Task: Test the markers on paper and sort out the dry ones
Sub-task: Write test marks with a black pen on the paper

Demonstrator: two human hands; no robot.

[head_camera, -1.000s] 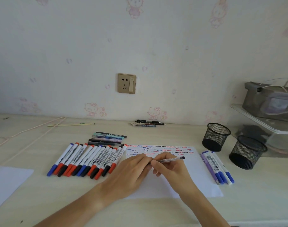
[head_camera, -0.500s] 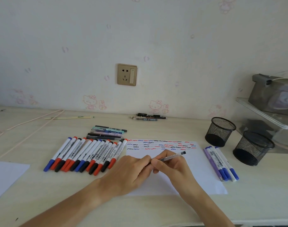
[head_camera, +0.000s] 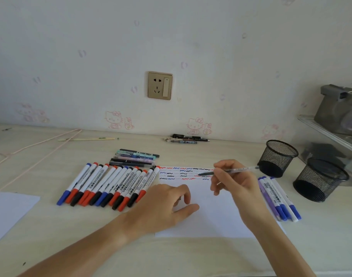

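right fingers pinch a pen over the paper; left hand loose (mesh cups nearby).

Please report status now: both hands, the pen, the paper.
Right hand grips pen, tip over squiggle rows. Left hand open, resting on paper. Nothing blocking.

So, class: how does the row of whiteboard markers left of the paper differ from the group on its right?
The left row of whiteboard markers is far bigger than the right group. The left row mixes red, blue and black caps; the right group shows only blue and purple. Both lie capped, side by side, on the desk.
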